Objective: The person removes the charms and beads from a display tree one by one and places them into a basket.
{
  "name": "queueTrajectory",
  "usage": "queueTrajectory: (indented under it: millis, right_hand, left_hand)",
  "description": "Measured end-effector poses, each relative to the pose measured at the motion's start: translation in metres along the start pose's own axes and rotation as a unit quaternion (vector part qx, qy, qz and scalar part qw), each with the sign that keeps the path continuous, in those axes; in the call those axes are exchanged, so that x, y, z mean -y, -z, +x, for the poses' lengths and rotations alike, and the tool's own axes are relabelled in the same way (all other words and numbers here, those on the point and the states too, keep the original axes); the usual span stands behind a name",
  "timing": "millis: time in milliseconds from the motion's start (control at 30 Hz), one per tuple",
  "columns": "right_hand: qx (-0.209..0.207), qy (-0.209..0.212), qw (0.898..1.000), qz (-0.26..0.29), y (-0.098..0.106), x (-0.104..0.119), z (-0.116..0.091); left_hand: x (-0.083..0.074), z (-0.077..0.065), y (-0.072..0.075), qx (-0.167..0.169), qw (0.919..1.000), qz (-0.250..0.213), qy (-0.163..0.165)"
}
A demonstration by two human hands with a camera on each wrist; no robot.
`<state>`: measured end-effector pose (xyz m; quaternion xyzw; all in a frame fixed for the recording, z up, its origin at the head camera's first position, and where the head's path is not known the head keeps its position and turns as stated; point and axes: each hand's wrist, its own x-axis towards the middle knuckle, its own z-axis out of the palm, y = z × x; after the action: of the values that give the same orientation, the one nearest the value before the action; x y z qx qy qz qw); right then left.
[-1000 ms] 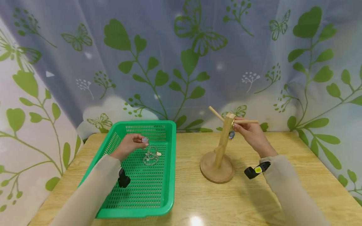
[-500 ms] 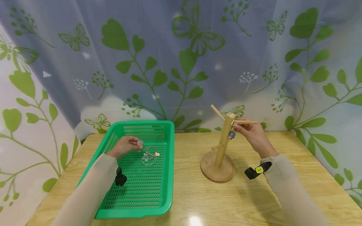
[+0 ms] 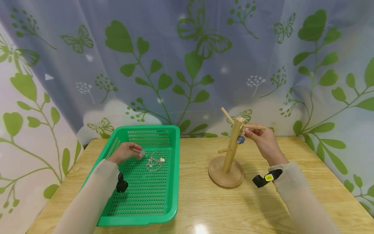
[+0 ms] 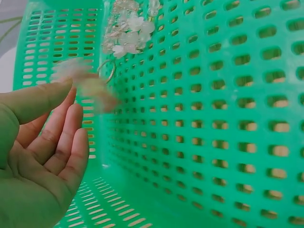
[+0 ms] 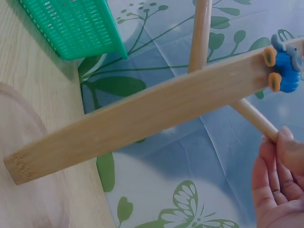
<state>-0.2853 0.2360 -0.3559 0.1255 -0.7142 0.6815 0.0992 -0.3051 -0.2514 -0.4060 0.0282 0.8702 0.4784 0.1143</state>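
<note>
Over the green basket [image 3: 175, 169], my left hand [image 3: 125, 152] pinches a small pale charm [image 3: 142, 153]. In the left wrist view the charm is motion-blurred, and a metal ring [image 4: 107, 71] shows at its side. Bracelets [image 3: 154, 162] with clear beads and white flowers lie on the basket floor beside it. To the right stands a wooden peg stand [image 3: 232, 146] with a round base. My right hand [image 3: 267, 143] pinches one of its upper pegs [image 5: 256, 116] between thumb and fingers. A blue elephant charm [image 5: 287, 66] with orange feet hangs by the post's top.
Another upper peg [image 3: 227, 115] points back and left from the post, and a short lower peg [image 3: 224, 150] sticks out to the left. A leaf-patterned curtain [image 3: 163, 65] stands right behind the wooden table [image 3: 198, 195].
My left hand has moved left and slightly lower inside the basket with the charm. The stand has turned slightly under my right hand, so its lower peg shows more to the left.
</note>
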Motion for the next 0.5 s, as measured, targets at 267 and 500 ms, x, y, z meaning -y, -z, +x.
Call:
queueTrajectory:
  millis: [267, 500]
  right_hand:
    - [-0.005, -0.025, 0.999, -0.019, -0.001, 0.001, -0.001]
    - [-0.024, 0.000, 1.000, -0.016, -0.006, 0.000, -0.005]
  left_hand:
    - [-0.018, -0.005, 0.011, 0.023, 0.9994, 0.010, -0.024]
    - [-0.052, -0.013, 0.016, 0.034, 0.9971, -0.019, -0.066]
